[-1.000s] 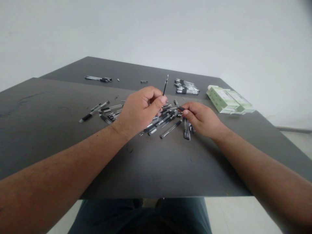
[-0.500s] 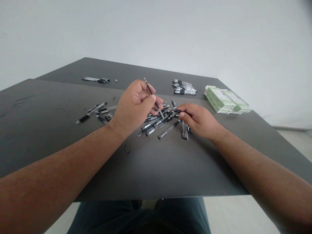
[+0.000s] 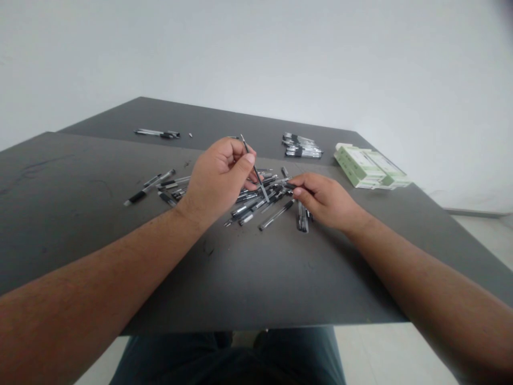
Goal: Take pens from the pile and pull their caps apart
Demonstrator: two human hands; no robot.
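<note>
My left hand (image 3: 218,179) pinches a thin black pen refill (image 3: 254,167) between thumb and fingers, tilted with its tip down toward the pile. Under both hands a loose pile of black and clear pens (image 3: 256,202) lies scattered on the dark grey table (image 3: 248,272). My right hand (image 3: 324,200) rests on the right side of that pile and grips a black pen part (image 3: 289,185) at its fingertips. A few pens (image 3: 301,216) lie just under its palm.
A neat row of pens (image 3: 301,147) lies at the back, with green and white boxes (image 3: 371,167) to its right. A few more pens (image 3: 157,133) sit at the far left. The table's near edge is over my lap.
My left hand has swung the refill from pointing up and away to slanting down toward the pile. My right hand has stayed on the pile, shifting only slightly.
</note>
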